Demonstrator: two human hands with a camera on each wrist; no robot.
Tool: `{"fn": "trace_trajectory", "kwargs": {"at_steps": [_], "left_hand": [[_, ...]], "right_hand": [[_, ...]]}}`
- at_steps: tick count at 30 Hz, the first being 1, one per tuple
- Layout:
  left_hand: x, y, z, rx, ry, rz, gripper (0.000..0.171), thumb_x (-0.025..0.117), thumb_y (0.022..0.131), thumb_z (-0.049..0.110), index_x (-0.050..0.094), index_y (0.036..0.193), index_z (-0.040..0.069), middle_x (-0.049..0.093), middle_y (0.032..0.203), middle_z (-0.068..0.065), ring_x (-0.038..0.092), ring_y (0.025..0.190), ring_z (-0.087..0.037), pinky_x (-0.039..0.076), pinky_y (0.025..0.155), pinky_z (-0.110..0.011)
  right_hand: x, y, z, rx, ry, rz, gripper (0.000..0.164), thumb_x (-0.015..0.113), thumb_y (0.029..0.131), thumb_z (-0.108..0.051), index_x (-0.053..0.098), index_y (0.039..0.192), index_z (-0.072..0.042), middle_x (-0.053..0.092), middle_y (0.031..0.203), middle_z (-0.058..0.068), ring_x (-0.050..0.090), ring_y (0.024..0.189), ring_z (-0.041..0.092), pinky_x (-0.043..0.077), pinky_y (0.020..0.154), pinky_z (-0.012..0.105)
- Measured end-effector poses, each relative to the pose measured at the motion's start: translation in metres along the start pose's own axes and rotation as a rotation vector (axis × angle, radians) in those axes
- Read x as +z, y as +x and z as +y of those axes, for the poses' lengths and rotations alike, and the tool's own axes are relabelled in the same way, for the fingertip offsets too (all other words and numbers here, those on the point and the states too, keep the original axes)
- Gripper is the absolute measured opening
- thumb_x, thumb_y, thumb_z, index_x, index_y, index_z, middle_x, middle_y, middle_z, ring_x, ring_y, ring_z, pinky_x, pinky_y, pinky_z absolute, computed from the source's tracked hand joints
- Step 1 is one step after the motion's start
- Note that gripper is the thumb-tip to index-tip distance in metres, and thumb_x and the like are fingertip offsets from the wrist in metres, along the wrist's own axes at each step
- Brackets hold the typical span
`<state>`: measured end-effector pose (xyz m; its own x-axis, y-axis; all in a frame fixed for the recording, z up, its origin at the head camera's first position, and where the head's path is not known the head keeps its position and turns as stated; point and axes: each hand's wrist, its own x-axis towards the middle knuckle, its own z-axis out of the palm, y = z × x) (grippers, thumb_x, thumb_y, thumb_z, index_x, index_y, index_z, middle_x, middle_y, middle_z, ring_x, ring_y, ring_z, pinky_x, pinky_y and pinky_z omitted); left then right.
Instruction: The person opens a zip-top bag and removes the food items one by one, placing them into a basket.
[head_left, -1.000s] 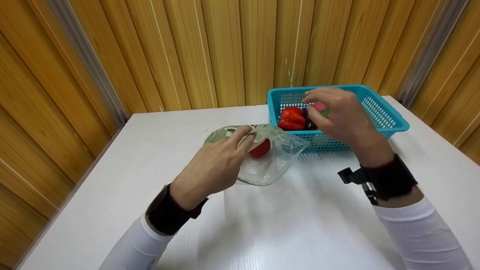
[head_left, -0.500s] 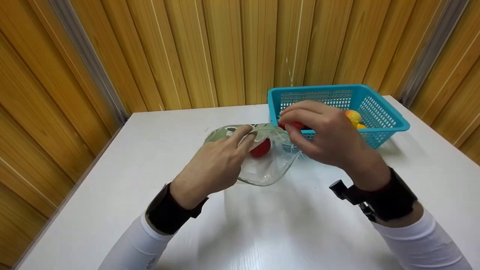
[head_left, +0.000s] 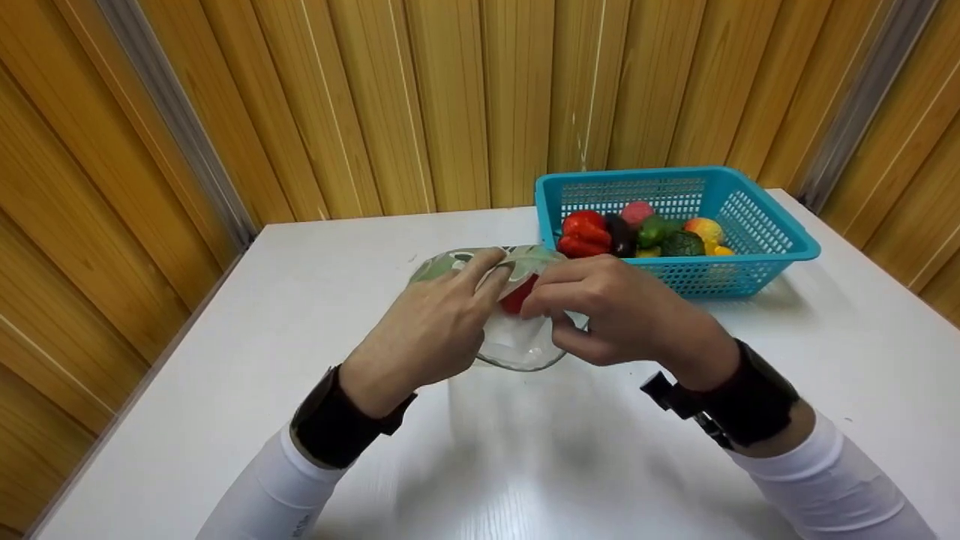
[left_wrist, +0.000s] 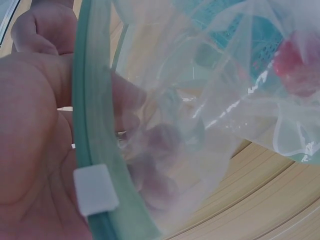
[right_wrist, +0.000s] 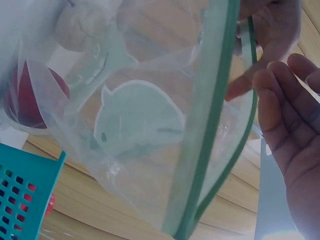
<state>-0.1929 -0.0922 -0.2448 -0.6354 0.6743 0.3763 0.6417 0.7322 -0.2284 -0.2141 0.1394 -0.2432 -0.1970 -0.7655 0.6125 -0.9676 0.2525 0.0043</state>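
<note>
In the head view my left hand (head_left: 431, 330) grips the rim of a clear zip bag (head_left: 525, 349) with green printed shapes and a green zip edge. A white slider (left_wrist: 96, 190) sits on that edge in the left wrist view. Inside the bag lie a red round fruit (head_left: 517, 296) and a pale round thing (right_wrist: 82, 25), its kind unclear. My right hand (head_left: 615, 311) is at the bag's right side, fingers loosely bent. In the right wrist view its fingertips (right_wrist: 267, 82) are close beside the zip edge; contact is hard to tell.
A turquoise basket (head_left: 720, 274) stands at the back right of the white table (head_left: 247, 322). It holds a red bell pepper (head_left: 583, 232), a dark eggplant (head_left: 619, 236), and several other fruits and vegetables. Wood-patterned walls (head_left: 450, 105) rise behind the table.
My right hand has moved from over the basket, left and down to the bag's right side, uncovering the basket's contents. My left hand has stayed in place on the bag.
</note>
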Motion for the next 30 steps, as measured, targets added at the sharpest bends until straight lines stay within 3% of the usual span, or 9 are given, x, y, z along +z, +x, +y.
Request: {"fn": "trace_trajectory", "kwargs": {"at_steps": [8, 13, 16, 20, 25, 27, 30], "left_hand": [[-0.002, -0.001, 0.004, 0.011, 0.002, 0.012, 0.053, 0.058, 0.084, 0.002, 0.053, 0.136, 0.008, 0.048, 0.143, -0.006, 0.065, 0.085, -0.022, 0.057, 0.066, -0.032], [-0.001, -0.003, 0.006, 0.024, -0.043, 0.013, 0.056, 0.057, 0.081, -0.003, 0.052, 0.136, 0.01, 0.046, 0.148, -0.005, 0.066, 0.087, -0.023, 0.055, 0.059, -0.031], [-0.002, -0.004, 0.005, 0.017, -0.058, 0.006, 0.059, 0.058, 0.08, -0.003, 0.051, 0.137, 0.009, 0.045, 0.149, -0.005, 0.067, 0.09, -0.024, 0.055, 0.059, -0.031], [-0.002, -0.005, 0.004, 0.016, -0.066, 0.009, 0.054, 0.056, 0.082, -0.002, 0.054, 0.135, 0.008, 0.045, 0.148, -0.006, 0.067, 0.094, -0.023, 0.056, 0.062, -0.032], [-0.001, -0.004, 0.005, 0.031, -0.074, 0.007, 0.046, 0.056, 0.087, 0.002, 0.057, 0.132, 0.007, 0.045, 0.147, -0.006, 0.066, 0.093, -0.021, 0.057, 0.064, -0.031], [0.0, -0.003, 0.005, 0.036, -0.072, 0.012, 0.045, 0.056, 0.088, 0.003, 0.056, 0.132, 0.007, 0.046, 0.146, -0.006, 0.065, 0.091, -0.021, 0.057, 0.064, -0.031], [0.001, -0.003, 0.005, 0.039, -0.064, 0.015, 0.046, 0.056, 0.088, 0.003, 0.055, 0.134, 0.007, 0.046, 0.144, -0.006, 0.065, 0.095, -0.021, 0.058, 0.066, -0.033]], "right_hand": [[0.025, 0.006, 0.009, 0.275, 0.049, -0.348, 0.023, 0.068, 0.085, -0.008, 0.073, 0.107, -0.011, 0.073, 0.107, 0.003, 0.065, 0.099, 0.019, 0.057, 0.084, 0.034], [0.043, 0.013, 0.022, 0.499, 0.033, -0.491, 0.051, 0.071, 0.088, -0.019, 0.059, 0.137, -0.016, 0.057, 0.136, 0.002, 0.051, 0.121, 0.02, 0.052, 0.095, 0.039], [0.051, 0.023, 0.03, 0.598, 0.003, -0.574, 0.06, 0.073, 0.087, -0.026, 0.051, 0.143, -0.019, 0.052, 0.138, 0.001, 0.046, 0.122, 0.019, 0.051, 0.092, 0.038], [0.063, 0.039, 0.042, 0.658, -0.083, -0.701, 0.056, 0.07, 0.089, -0.03, 0.05, 0.141, -0.017, 0.055, 0.131, 0.004, 0.049, 0.113, 0.02, 0.052, 0.084, 0.037], [0.074, 0.049, 0.059, 0.734, -0.109, -0.839, 0.055, 0.062, 0.094, -0.034, 0.046, 0.144, -0.016, 0.053, 0.137, 0.009, 0.049, 0.113, 0.024, 0.052, 0.087, 0.04], [0.077, 0.049, 0.064, 0.76, -0.084, -0.865, 0.055, 0.061, 0.096, -0.035, 0.044, 0.145, -0.016, 0.052, 0.137, 0.01, 0.048, 0.113, 0.025, 0.053, 0.086, 0.04], [0.08, 0.049, 0.07, 0.776, -0.029, -0.834, 0.055, 0.061, 0.096, -0.035, 0.045, 0.145, -0.016, 0.053, 0.136, 0.01, 0.05, 0.113, 0.026, 0.053, 0.088, 0.042]]}}
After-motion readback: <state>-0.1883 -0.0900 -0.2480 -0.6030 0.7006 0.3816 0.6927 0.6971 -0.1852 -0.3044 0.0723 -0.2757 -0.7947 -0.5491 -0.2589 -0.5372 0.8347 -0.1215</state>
